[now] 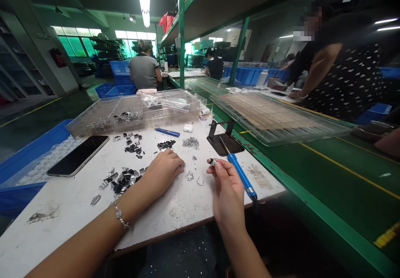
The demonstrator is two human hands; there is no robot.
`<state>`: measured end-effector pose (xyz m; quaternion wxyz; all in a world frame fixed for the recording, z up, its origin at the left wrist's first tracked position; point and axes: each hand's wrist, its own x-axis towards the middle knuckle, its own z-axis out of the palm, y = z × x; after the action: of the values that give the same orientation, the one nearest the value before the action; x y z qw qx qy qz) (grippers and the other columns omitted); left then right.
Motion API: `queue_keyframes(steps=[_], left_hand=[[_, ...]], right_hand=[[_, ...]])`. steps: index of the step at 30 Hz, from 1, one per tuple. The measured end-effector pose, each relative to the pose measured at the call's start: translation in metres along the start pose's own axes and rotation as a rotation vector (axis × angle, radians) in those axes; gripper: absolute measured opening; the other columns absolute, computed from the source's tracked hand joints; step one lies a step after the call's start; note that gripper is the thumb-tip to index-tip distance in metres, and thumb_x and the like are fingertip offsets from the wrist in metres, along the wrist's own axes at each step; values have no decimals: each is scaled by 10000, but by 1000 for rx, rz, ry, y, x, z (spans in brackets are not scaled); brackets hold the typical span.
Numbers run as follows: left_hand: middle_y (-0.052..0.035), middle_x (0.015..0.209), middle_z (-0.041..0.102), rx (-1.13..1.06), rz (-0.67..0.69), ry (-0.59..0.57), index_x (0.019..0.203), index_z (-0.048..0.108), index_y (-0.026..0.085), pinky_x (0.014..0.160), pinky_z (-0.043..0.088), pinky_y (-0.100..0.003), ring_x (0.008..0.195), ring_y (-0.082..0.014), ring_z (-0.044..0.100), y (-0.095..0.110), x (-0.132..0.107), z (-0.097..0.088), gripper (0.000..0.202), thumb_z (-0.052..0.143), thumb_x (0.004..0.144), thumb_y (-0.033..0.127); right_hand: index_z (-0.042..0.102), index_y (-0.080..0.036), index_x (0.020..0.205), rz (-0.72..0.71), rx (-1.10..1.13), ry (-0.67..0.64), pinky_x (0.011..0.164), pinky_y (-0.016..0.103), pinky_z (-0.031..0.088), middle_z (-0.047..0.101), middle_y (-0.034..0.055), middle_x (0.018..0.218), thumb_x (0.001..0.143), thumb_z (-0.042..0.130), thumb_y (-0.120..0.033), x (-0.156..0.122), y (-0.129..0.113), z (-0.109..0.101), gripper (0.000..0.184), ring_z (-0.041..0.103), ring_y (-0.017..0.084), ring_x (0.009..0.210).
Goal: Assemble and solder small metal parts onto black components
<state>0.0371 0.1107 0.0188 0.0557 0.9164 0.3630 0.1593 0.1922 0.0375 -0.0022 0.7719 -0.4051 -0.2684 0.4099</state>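
My right hand [229, 182] pinches a small black and silver metal part [212, 161] between thumb and fingertips, above the white worktable [187, 205]. My left hand [167, 167] rests on the table with its fingers curled together; whatever is at its fingertips is too small or hidden to make out. Just right of those fingertips lie thin wire-like silver pieces [189, 176]. Beyond them is a heap of tiny silver pieces [191, 143] beside a pile of small black parts [166, 145]. Larger black and silver parts [125, 180] lie partly behind my left forearm.
A blue soldering iron [242, 176] leans on a dark stand [225, 142] at the right. A phone [79, 155] lies left, above a blue crate [12, 182] of white pieces. Clear compartment trays [106, 111] stand at the back. A co-worker [340, 61] leans over another table.
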Motion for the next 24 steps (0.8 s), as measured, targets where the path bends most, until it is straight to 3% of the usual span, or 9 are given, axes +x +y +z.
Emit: queue_keyframes(steps=[11,24], left_hand=[[-112,845,663,131,53,21,800,634,147,772,337,-439,956,-310,501,3,2,-2,218,447,903,192],[-45,850,660,-127,-93,73,822,613,182,770,401,-409,909,-248,504,-5,-6,-8,205,462,926,274]], right_hand=[[620,-208,865,10,-32,-33,789,288,391,631,-1,823,760,705,-344,0,2,2,191,535,130,728],[639,-218,887,-16,-187,-186,734,272,423,610,-23,712,801,669,-344,-2,3,1,155,564,129,716]])
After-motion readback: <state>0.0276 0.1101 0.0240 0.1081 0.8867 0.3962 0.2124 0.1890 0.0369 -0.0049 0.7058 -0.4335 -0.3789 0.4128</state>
